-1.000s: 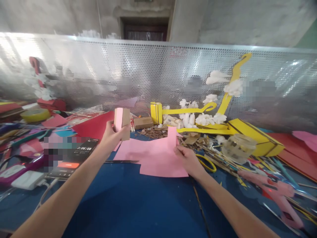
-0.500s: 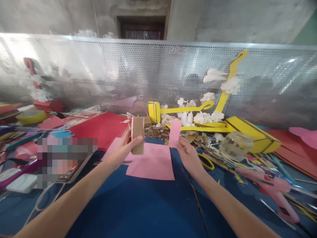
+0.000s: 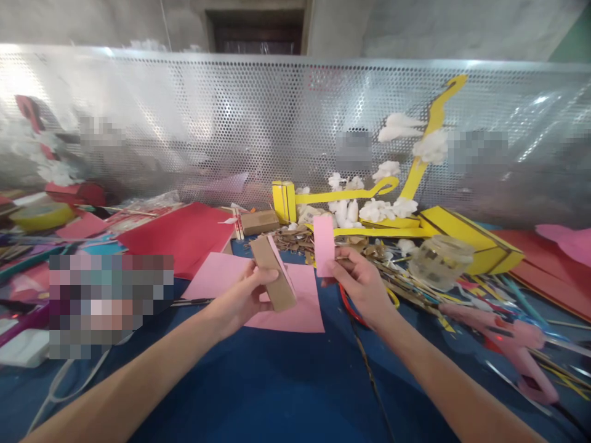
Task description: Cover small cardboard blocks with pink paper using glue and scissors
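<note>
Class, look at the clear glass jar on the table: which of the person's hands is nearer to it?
Right. The right hand, holding a pink strip, is just left of the glass jar; the left hand, holding a cardboard piece, is farther left.

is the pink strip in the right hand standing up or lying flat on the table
Standing up. The right hand pinches the pink strip at its lower end, so it points upward, lifted off the blue table.
</note>
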Demonstrator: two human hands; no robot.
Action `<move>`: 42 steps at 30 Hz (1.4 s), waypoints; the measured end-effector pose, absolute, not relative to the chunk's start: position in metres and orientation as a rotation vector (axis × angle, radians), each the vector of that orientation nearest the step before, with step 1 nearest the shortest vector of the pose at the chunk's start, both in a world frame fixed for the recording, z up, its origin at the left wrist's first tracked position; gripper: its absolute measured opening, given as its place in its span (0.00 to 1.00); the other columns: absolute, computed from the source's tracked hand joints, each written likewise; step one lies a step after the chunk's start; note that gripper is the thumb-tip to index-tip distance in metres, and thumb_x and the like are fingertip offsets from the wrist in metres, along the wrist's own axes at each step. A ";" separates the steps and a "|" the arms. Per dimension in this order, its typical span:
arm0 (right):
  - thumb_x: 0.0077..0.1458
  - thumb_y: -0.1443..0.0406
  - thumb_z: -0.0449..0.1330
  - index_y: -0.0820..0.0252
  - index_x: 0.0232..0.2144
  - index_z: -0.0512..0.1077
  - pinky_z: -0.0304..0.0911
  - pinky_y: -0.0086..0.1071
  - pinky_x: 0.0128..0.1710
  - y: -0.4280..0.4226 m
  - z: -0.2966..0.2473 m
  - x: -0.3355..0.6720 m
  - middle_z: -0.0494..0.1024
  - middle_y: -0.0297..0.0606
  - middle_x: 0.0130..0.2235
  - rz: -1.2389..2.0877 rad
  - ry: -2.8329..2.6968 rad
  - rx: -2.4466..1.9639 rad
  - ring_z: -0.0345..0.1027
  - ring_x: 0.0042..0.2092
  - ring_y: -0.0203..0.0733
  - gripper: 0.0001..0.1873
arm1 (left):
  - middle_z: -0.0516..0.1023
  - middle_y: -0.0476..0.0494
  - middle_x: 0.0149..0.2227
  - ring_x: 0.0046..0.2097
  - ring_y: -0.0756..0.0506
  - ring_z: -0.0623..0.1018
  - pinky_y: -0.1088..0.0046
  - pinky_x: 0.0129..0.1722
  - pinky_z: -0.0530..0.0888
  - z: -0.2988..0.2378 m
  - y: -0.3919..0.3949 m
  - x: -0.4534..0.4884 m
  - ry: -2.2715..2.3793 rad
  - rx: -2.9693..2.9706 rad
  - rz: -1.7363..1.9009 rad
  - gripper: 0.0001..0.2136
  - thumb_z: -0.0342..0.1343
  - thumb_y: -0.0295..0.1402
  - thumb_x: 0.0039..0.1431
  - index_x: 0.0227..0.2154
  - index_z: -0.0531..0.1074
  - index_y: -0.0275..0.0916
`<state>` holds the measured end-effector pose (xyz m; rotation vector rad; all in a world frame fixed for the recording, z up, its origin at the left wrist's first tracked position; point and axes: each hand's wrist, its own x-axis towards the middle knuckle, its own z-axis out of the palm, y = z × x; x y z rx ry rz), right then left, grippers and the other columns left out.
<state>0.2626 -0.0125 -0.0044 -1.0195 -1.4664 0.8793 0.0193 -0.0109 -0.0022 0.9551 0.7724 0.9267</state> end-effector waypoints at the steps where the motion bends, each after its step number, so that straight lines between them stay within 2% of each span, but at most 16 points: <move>1: 0.59 0.51 0.65 0.56 0.40 0.69 0.71 0.36 0.35 -0.018 -0.002 0.258 0.80 0.33 0.28 0.945 -1.444 -0.972 0.77 0.29 0.42 0.17 | 0.76 0.36 0.53 0.54 0.36 0.77 0.58 0.46 0.76 -0.001 -0.012 0.020 0.786 0.984 0.932 0.29 0.69 0.42 0.54 0.56 0.66 0.45; 5: 0.62 0.51 0.63 0.57 0.31 0.69 0.70 0.34 0.33 -0.041 0.003 0.238 0.79 0.34 0.27 1.169 -1.545 -0.907 0.75 0.29 0.40 0.17 | 0.73 0.38 0.58 0.53 0.36 0.78 0.54 0.47 0.78 0.001 -0.018 0.022 0.695 1.089 0.912 0.33 0.67 0.44 0.59 0.63 0.56 0.56; 8: 0.62 0.53 0.63 0.56 0.28 0.67 0.64 0.30 0.27 -0.049 0.000 0.230 0.73 0.29 0.23 1.194 -1.610 -0.999 0.68 0.24 0.35 0.17 | 0.71 0.39 0.60 0.49 0.39 0.79 0.55 0.44 0.79 -0.001 -0.019 0.023 0.622 1.122 0.909 0.33 0.63 0.47 0.63 0.64 0.51 0.61; 10: 0.62 0.54 0.62 0.56 0.27 0.66 0.60 0.29 0.24 -0.049 -0.003 0.228 0.69 0.27 0.22 1.159 -1.633 -1.072 0.63 0.23 0.34 0.17 | 0.71 0.39 0.59 0.48 0.41 0.78 0.58 0.42 0.79 -0.003 -0.018 0.023 0.614 1.137 0.907 0.31 0.61 0.50 0.63 0.63 0.53 0.58; 12: 0.62 0.55 0.62 0.56 0.27 0.66 0.58 0.29 0.23 -0.048 -0.006 0.228 0.67 0.27 0.23 1.118 -1.669 -1.114 0.61 0.23 0.33 0.16 | 0.70 0.38 0.58 0.49 0.40 0.77 0.61 0.42 0.79 -0.004 -0.017 0.022 0.627 1.166 0.892 0.32 0.64 0.50 0.60 0.62 0.57 0.54; 15: 0.62 0.56 0.61 0.56 0.27 0.66 0.57 0.30 0.24 -0.048 -0.007 0.228 0.66 0.28 0.24 1.075 -1.738 -1.127 0.61 0.24 0.34 0.15 | 0.70 0.38 0.59 0.54 0.38 0.74 0.65 0.42 0.78 -0.005 -0.017 0.022 0.674 1.219 0.881 0.33 0.69 0.46 0.56 0.60 0.61 0.52; 17: 0.63 0.56 0.60 0.56 0.26 0.66 0.57 0.30 0.25 -0.050 -0.006 0.228 0.66 0.28 0.24 1.058 -1.768 -1.136 0.61 0.25 0.35 0.16 | 0.70 0.37 0.60 0.57 0.37 0.73 0.67 0.41 0.77 -0.005 -0.017 0.022 0.706 1.240 0.882 0.31 0.69 0.44 0.57 0.60 0.62 0.51; 21: 0.64 0.56 0.60 0.56 0.27 0.67 0.57 0.31 0.27 -0.054 -0.001 0.227 0.68 0.30 0.25 0.951 -1.831 -1.143 0.61 0.28 0.37 0.15 | 0.72 0.37 0.61 0.59 0.35 0.73 0.63 0.45 0.77 -0.005 -0.018 0.023 0.706 1.274 0.898 0.29 0.69 0.40 0.58 0.59 0.63 0.50; 26: 0.63 0.56 0.61 0.55 0.33 0.69 0.63 0.32 0.30 -0.056 0.004 0.226 0.71 0.32 0.29 0.752 -1.711 -1.045 0.65 0.30 0.38 0.11 | 0.74 0.36 0.59 0.61 0.34 0.73 0.59 0.52 0.75 -0.001 -0.023 0.026 0.666 1.332 0.881 0.28 0.71 0.38 0.55 0.57 0.67 0.47; 31: 0.63 0.57 0.62 0.55 0.30 0.68 0.63 0.30 0.30 -0.058 0.002 0.222 0.71 0.32 0.28 0.760 -1.659 -1.007 0.65 0.30 0.37 0.12 | 0.74 0.36 0.60 0.60 0.34 0.75 0.55 0.55 0.73 0.001 -0.028 0.029 0.640 1.359 0.838 0.29 0.71 0.37 0.55 0.58 0.68 0.46; 34: 0.63 0.57 0.62 0.56 0.29 0.67 0.63 0.29 0.29 -0.058 0.001 0.222 0.70 0.31 0.28 0.799 -1.641 -0.992 0.65 0.29 0.36 0.13 | 0.74 0.36 0.60 0.60 0.34 0.74 0.56 0.55 0.74 0.000 -0.028 0.029 0.639 1.371 0.837 0.31 0.71 0.37 0.54 0.60 0.66 0.47; 42: 0.63 0.54 0.62 0.56 0.28 0.67 0.60 0.28 0.26 -0.056 0.000 0.220 0.69 0.30 0.27 0.838 -1.611 -0.994 0.62 0.27 0.35 0.16 | 0.78 0.37 0.56 0.57 0.34 0.77 0.59 0.50 0.77 0.004 -0.031 0.030 0.713 1.338 0.828 0.30 0.72 0.39 0.54 0.58 0.68 0.47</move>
